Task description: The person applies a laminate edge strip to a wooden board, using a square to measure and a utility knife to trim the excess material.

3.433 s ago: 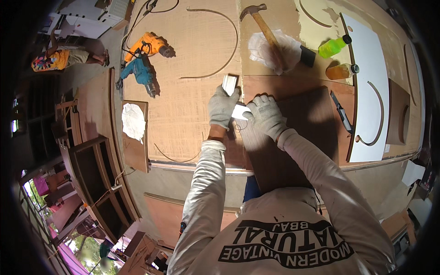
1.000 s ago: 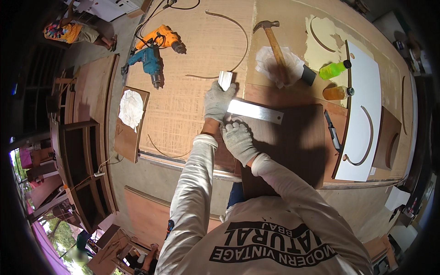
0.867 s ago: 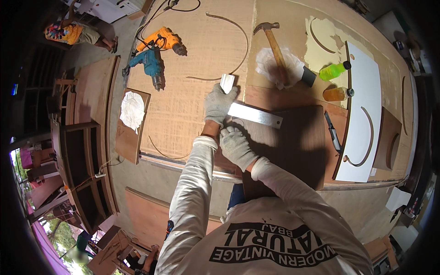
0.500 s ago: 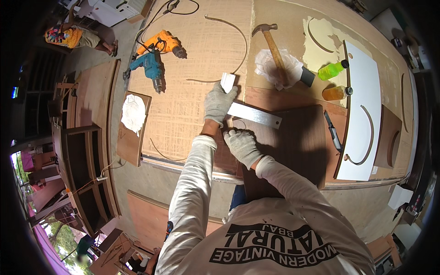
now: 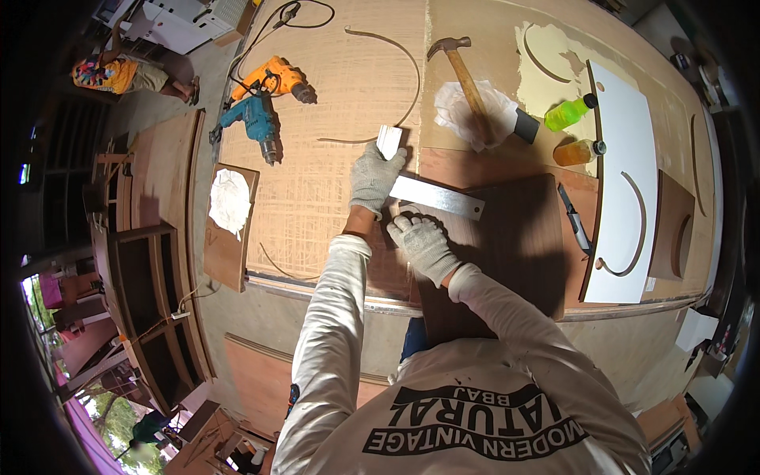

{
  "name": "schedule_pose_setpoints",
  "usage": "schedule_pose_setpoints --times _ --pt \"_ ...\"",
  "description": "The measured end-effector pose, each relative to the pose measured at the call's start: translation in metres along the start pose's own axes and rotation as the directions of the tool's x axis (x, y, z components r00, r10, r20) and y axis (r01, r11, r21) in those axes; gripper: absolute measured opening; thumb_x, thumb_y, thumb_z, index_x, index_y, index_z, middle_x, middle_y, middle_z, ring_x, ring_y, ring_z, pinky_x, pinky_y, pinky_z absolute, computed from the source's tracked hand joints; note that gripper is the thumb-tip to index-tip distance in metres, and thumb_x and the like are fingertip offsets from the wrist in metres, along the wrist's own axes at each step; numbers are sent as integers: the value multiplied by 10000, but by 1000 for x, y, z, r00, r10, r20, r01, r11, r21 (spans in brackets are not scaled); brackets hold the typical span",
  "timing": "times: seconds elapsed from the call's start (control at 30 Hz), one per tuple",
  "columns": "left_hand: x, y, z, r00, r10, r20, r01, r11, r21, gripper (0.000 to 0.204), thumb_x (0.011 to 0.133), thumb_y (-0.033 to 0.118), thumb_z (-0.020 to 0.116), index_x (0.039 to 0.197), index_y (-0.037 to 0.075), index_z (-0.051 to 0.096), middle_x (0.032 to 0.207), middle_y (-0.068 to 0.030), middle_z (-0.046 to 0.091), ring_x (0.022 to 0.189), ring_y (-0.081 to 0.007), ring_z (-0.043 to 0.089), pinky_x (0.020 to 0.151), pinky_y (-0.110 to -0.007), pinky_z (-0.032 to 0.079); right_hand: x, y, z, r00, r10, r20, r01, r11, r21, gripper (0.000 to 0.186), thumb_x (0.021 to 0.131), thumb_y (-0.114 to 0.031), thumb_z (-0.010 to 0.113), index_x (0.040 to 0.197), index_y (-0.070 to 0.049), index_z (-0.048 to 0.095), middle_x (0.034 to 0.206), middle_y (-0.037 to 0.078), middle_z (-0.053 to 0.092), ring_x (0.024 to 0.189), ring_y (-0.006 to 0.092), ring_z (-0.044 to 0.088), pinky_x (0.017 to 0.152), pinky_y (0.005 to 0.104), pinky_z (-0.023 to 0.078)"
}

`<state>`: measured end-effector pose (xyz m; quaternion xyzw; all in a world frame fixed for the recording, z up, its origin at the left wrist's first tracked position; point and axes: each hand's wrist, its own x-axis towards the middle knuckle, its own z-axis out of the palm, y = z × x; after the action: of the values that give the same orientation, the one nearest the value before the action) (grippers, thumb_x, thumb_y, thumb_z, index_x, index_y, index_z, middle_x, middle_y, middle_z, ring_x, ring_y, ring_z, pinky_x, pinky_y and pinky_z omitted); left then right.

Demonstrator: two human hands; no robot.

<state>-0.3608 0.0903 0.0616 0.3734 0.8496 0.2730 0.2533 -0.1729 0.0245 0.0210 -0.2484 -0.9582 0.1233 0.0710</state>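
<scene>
My left hand (image 5: 374, 178), in a grey knit glove, grips the pale stock (image 5: 388, 141) of a try square, whose steel blade (image 5: 435, 195) reaches right across a dark wood-grain board (image 5: 507, 261). My gloved right hand (image 5: 421, 247) is just below the blade on that board, fingers curled around something small that I cannot make out. A utility knife (image 5: 575, 222) lies to the right, beside a long white panel (image 5: 621, 134). Above left lie a teal drill (image 5: 253, 119) and an orange drill (image 5: 273, 79).
A hammer (image 5: 463, 79) rests on crumpled paper (image 5: 499, 107). Green (image 5: 566, 115) and amber (image 5: 574, 153) bottles stand right of it. Several thin curved strips lie about the table. Left are a paper-topped board (image 5: 229, 261) and dark cabinet frame (image 5: 142, 277). A person (image 5: 127, 75) is at upper left.
The steel blade, mostly hidden 3.4 seconds ago, now shows across the board. My right hand moved down-left off it, then slightly rightward over the last second.
</scene>
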Motion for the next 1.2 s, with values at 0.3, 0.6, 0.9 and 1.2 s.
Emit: schedule_pose_setpoints --times 0.3,0.6,0.9,1.2 --pt "-1 -14 0 1000 20 13 -19 998 -64 665 885 553 776 1207 -21 681 991 -271 783 975 -437 765 857 -517 589 23 -37 -50 982 -62 -177 99 972 215 242 996 -221 603 1167 -111 733 1109 88 658 1114 289 633 988 417 533" --pt "-5 -18 27 988 131 79 -99 943 -319 643 865 503 834 1215 -14 685 990 -224 795 919 -360 789 812 -438 604 -8 -33 -41 972 -199 128 137 914 383 269 938 -135 608 1193 -127 695 1099 85 661 972 286 719 823 438 592" --pt "1 -14 22 978 130 160 -99 978 -186 666 883 502 799 1285 -9 654 958 -238 789 896 -380 786 803 -464 608 9 62 -68 966 153 -207 -103 967 232 476 846 -213 760 1296 -96 659 1144 100 639 1127 322 613 1013 474 493" --pt "4 -15 27 984 106 140 -90 989 -118 625 888 531 773 1186 -7 662 900 -260 770 890 -413 778 785 -479 608 30 85 -41 995 96 5 -95 995 -42 365 946 -382 718 1207 -129 691 1067 74 672 1066 273 628 966 456 485"
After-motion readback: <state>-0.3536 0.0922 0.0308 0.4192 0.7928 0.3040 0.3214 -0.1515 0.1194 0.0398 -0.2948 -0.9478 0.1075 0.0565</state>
